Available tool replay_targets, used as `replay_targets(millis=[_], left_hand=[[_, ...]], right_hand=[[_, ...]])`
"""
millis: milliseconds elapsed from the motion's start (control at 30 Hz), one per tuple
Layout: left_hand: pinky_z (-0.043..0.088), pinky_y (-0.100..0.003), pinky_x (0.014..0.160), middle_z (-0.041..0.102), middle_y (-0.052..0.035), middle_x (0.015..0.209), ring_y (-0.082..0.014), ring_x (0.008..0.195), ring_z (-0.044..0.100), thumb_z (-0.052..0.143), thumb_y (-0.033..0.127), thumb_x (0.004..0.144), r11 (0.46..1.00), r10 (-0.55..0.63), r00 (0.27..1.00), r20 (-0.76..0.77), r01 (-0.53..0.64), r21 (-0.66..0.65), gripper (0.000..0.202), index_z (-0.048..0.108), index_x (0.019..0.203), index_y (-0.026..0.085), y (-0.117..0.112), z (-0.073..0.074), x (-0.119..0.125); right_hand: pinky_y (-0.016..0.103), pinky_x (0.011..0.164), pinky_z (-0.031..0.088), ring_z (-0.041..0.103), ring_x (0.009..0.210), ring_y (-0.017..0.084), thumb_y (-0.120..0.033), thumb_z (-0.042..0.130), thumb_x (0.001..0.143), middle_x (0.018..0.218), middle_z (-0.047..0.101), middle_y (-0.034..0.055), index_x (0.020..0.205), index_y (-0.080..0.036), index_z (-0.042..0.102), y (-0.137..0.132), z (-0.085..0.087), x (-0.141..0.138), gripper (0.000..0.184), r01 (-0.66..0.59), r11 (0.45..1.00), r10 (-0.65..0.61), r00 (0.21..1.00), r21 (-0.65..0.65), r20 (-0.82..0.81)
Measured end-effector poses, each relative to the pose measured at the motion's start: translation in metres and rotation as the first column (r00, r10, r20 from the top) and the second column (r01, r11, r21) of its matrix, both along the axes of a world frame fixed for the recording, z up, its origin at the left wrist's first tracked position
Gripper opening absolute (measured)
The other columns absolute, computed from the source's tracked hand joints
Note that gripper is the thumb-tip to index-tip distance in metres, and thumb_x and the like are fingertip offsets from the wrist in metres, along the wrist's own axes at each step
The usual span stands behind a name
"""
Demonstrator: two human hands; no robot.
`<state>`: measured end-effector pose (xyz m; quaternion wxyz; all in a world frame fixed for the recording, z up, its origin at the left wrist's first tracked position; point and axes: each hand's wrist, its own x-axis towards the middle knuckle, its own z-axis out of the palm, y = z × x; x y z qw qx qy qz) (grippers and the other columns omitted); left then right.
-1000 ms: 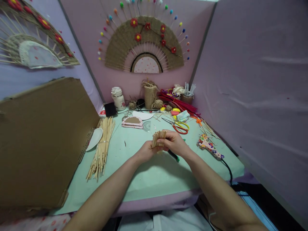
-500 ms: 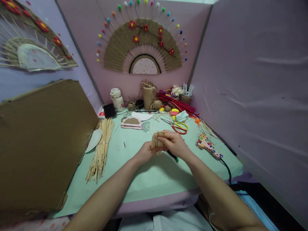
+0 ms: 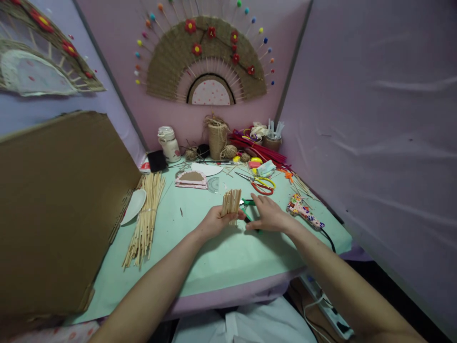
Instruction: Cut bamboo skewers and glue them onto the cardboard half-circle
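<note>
Upright in my left hand [image 3: 214, 221] is a bundle of short wooden sticks [image 3: 231, 202], gripped low between thumb and fingers. My right hand [image 3: 267, 214] is apart from the bundle, its fingers spread with nothing held. Just under and beside it lie green-handled cutters [image 3: 246, 204], partly covered by the hand. Farther back rest scissors [image 3: 262, 185] with red and yellow handles. A clear protractor [image 3: 213, 185] lies near a pink-edged cardboard half-circle [image 3: 192, 179].
Long wooden sticks [image 3: 148, 224] lie tied at the left, by a white half-disc [image 3: 134, 207] and a large cardboard sheet [image 3: 60, 214]. A patterned glue gun [image 3: 305, 212] sits at the right, its cord off the table. Twine [image 3: 217, 139] and a white bottle [image 3: 169, 144] stand behind.
My right hand has let go of the stick bundle, moved right and spread its fingers over the green cutters. My left hand still holds the bundle. The camera view has shifted slightly.
</note>
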<state>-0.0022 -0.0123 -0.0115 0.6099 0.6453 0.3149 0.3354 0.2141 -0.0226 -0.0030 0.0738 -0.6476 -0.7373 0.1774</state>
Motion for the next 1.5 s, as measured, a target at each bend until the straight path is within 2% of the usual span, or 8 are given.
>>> replay_targets(millis=[100, 333, 467, 533, 667, 833, 1267, 1500], left_hand=[[0.051, -0.039, 0.089, 0.074, -0.0150, 0.098, -0.0259, 0.094, 0.068, 0.067, 0.048, 0.078, 1.000, -0.015, 0.999, 0.033, 0.015, -0.009, 0.042, 0.071, 0.096, 0.011, 0.000, -0.002, 0.000], [0.050, -0.040, 0.090, 0.074, -0.0153, 0.099, -0.0254, 0.094, 0.069, 0.068, 0.047, 0.077, 1.000, -0.010, 0.998, 0.065, 0.011, -0.015, 0.042, 0.070, 0.097, 0.011, 0.001, -0.005, 0.001], [0.051, -0.041, 0.088, 0.074, -0.0149, 0.097, -0.0259, 0.092, 0.069, 0.068, 0.050, 0.076, 1.000, 0.003, 0.998, 0.061, -0.002, -0.012, 0.043, 0.071, 0.093, 0.011, 0.000, -0.004, 0.002], [0.051, -0.041, 0.088, 0.074, -0.0148, 0.096, -0.0261, 0.092, 0.069, 0.068, 0.050, 0.076, 1.000, 0.014, 0.998, 0.056, -0.012, -0.024, 0.043, 0.071, 0.092, 0.011, 0.000, -0.004, 0.002], [0.050, -0.040, 0.088, 0.074, -0.0152, 0.097, -0.0271, 0.093, 0.069, 0.069, 0.048, 0.074, 0.999, 0.021, 0.998, 0.059, -0.018, -0.051, 0.041, 0.071, 0.093, 0.011, 0.000, -0.004, 0.003], [0.050, -0.039, 0.086, 0.074, -0.0158, 0.097, -0.0261, 0.091, 0.069, 0.069, 0.045, 0.075, 1.000, 0.020, 0.998, 0.053, -0.019, -0.023, 0.037, 0.071, 0.092, 0.012, 0.000, -0.003, 0.002], [0.051, -0.039, 0.087, 0.073, -0.0156, 0.098, -0.0258, 0.093, 0.068, 0.066, 0.041, 0.080, 1.000, -0.012, 0.998, 0.054, 0.012, 0.006, 0.033, 0.070, 0.094, 0.011, 0.002, -0.008, 0.001], [0.050, -0.041, 0.088, 0.073, -0.0156, 0.097, -0.0270, 0.093, 0.068, 0.067, 0.047, 0.077, 1.000, 0.005, 0.999, 0.032, -0.005, -0.026, 0.040, 0.071, 0.094, 0.011, 0.000, -0.004, 0.002]], right_hand=[[0.052, 0.107, 0.024, 0.029, 0.134, 0.043, -0.063, 0.077, 0.052, 0.145, 0.035, 0.0237, 0.148, -0.016, 0.027, -0.005, -0.009, -0.008, 0.118, 0.028, 0.999, -0.025, 0.995, -0.029, 0.097], [0.045, 0.090, 0.040, 0.046, 0.116, 0.041, -0.044, 0.070, 0.062, 0.124, 0.051, 0.0240, 0.135, -0.007, 0.045, -0.004, 0.004, -0.008, 0.085, 0.119, 0.993, -0.118, 0.992, -0.016, 0.047], [0.036, 0.087, 0.046, 0.056, 0.109, 0.028, -0.042, 0.055, 0.077, 0.123, 0.058, 0.0138, 0.133, -0.015, 0.047, -0.017, 0.033, 0.018, 0.063, 0.058, 0.998, -0.060, 0.996, -0.031, -0.064], [0.038, 0.089, 0.046, 0.057, 0.112, 0.028, -0.038, 0.056, 0.076, 0.127, 0.057, 0.0127, 0.137, -0.016, 0.043, -0.029, 0.052, 0.032, 0.066, 0.009, 1.000, -0.006, 0.976, 0.013, -0.216], [0.039, 0.092, 0.046, 0.053, 0.118, 0.031, -0.033, 0.062, 0.069, 0.134, 0.053, 0.0116, 0.141, -0.020, 0.039, -0.055, 0.086, 0.046, 0.077, -0.055, 0.984, 0.085, 0.981, 0.171, -0.176], [0.038, 0.088, 0.048, 0.057, 0.113, 0.032, -0.031, 0.062, 0.065, 0.129, 0.056, 0.0140, 0.136, -0.017, 0.044, -0.074, 0.112, 0.037, 0.074, -0.114, 0.986, 0.124, 0.989, 0.126, -0.079], [0.039, 0.088, 0.047, 0.057, 0.108, 0.031, -0.027, 0.062, 0.062, 0.123, 0.058, 0.0143, 0.132, -0.017, 0.047, -0.076, 0.125, 0.024, 0.072, -0.177, 0.979, 0.181, 0.983, 0.101, -0.036], [0.042, 0.093, 0.045, 0.054, 0.112, 0.032, -0.029, 0.059, 0.065, 0.125, 0.056, 0.0157, 0.133, -0.013, 0.044, -0.080, 0.132, 0.021, 0.071, -0.199, 0.977, 0.200, 0.980, 0.073, -0.006]])
